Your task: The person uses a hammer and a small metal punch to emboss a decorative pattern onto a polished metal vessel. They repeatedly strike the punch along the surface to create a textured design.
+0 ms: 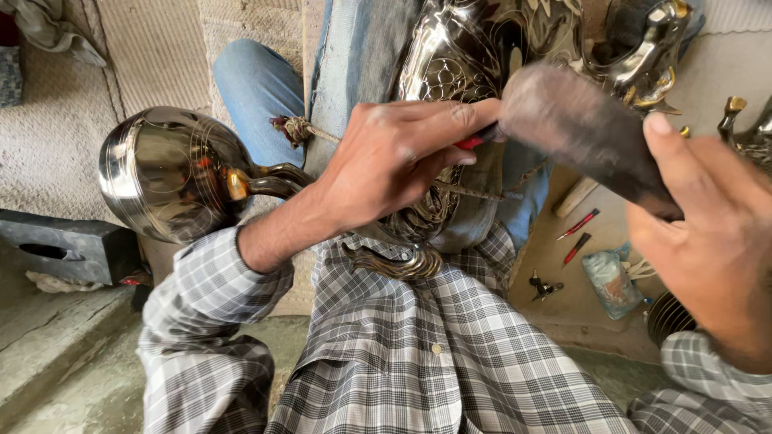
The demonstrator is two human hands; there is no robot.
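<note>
A red-handled engraving tool (474, 141) was pinched in the closed left hand (394, 161) against a heavy, slippery brass vessel (450, 72) on the lap; a blurred mallet (579, 128), probably wooden, was gripped by the right hand (708, 233).

A grey-and-white check is worn on the shirt (418, 354); the vessel (450, 72) is engraved silver — scrolls, leaves — jeans (257, 88) blue.

The engraved vessel (450, 72) is polished metal, glossy and mirror-like, as is the round pot (161, 173) beside it. The mallet (579, 128) looks dull, worn and matt. The shirt (402, 345) is soft checked cloth, the mat (153, 48) coarse woven fabric.
</note>
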